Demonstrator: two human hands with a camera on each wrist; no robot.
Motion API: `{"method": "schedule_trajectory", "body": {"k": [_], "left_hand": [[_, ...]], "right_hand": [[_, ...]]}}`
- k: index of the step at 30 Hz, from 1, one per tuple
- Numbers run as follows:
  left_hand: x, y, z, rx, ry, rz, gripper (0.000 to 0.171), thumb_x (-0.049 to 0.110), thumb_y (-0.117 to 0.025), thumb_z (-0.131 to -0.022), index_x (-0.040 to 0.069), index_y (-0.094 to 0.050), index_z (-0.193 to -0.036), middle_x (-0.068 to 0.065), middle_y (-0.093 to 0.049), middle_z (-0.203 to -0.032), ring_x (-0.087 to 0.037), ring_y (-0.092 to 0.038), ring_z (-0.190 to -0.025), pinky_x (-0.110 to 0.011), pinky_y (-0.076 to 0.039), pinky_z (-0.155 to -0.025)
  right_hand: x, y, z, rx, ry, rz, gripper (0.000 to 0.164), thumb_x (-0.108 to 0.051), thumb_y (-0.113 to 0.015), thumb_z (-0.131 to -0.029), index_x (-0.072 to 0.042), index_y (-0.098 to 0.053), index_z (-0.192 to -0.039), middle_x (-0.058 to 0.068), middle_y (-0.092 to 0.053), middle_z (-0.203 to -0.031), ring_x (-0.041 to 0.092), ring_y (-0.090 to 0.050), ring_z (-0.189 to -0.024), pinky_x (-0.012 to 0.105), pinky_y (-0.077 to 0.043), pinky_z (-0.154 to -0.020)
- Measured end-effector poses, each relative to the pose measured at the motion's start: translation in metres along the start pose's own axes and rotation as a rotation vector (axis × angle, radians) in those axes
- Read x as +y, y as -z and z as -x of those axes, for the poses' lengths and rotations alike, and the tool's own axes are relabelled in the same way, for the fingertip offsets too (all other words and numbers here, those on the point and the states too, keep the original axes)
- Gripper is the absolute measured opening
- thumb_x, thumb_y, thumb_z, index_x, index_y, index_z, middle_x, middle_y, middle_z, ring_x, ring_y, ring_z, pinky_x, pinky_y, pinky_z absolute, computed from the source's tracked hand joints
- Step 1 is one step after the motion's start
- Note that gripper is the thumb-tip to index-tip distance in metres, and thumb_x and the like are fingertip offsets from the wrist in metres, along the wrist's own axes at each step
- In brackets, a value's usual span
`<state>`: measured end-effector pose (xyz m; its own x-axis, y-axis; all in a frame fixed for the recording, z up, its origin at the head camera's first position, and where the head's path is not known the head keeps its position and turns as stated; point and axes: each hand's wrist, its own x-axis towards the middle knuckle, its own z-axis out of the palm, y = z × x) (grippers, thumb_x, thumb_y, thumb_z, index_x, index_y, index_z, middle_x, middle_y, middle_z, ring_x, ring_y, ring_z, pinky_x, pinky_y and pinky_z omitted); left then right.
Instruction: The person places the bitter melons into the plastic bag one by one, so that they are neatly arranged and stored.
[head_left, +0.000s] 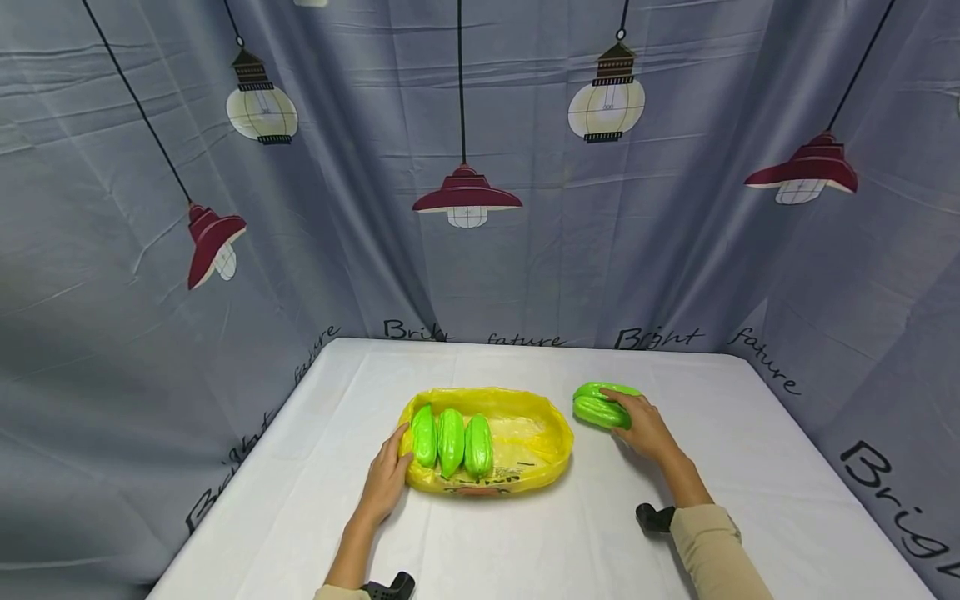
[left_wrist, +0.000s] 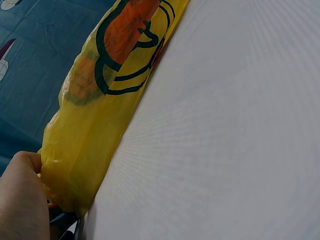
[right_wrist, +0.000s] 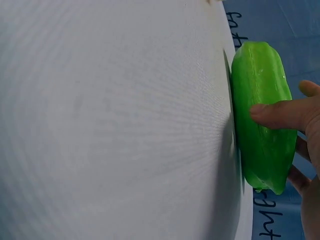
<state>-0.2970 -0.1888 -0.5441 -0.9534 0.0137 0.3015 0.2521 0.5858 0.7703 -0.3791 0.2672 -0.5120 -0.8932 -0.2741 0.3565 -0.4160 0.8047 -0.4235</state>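
A yellow plastic bag (head_left: 558,433) stands spread wide in an oval, with dark and orange print on its near side. Three bright green ridged gourds (head_left: 452,442) lie side by side in its left half. My left hand (head_left: 387,473) holds the bag's left edge; in the left wrist view the thumb lies at the rim. To the right of the bag, my right hand (head_left: 643,425) grips a green gourd (right_wrist: 262,145), its thumb pressed on the side. Another green gourd (head_left: 606,388) lies right behind it, partly under the fingers.
The table (head_left: 510,550) has a white cloth over it. A grey-blue curtain (head_left: 517,275) with printed lamps and lettering hangs behind and at both sides. A black wrist mount (head_left: 654,518) sits at the right wrist, another (head_left: 392,586) at the left.
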Motion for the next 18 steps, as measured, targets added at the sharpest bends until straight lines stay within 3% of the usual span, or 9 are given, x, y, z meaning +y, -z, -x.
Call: {"method": "schedule_trajectory", "body": {"k": [11, 18], "left_hand": [[0.000, 0.001, -0.001, -0.002, -0.002, -0.007, 0.049, 0.016, -0.042, -0.097, 0.015, -0.030, -0.144, -0.019, -0.037, -0.140, -0.041, -0.033, -0.127, -0.059, -0.025, -0.101], [0.001, 0.000, 0.000, -0.003, -0.008, -0.010, 0.048, 0.018, -0.042, -0.098, 0.015, -0.030, -0.144, -0.019, -0.037, -0.139, -0.042, -0.033, -0.126, -0.059, -0.025, -0.100]], "right_hand": [[-0.011, 0.004, 0.000, -0.041, 0.069, -0.098, 0.071, -0.001, -0.073, -0.073, -0.010, -0.044, -0.137, 0.020, -0.047, -0.133, 0.039, -0.039, -0.120, 0.057, -0.027, -0.099], [-0.020, 0.006, 0.003, -0.042, 0.058, -0.158, 0.070, -0.006, -0.072, -0.076, -0.011, -0.042, -0.139, 0.019, -0.048, -0.131, 0.040, -0.050, -0.107, 0.056, -0.041, -0.088]]}}
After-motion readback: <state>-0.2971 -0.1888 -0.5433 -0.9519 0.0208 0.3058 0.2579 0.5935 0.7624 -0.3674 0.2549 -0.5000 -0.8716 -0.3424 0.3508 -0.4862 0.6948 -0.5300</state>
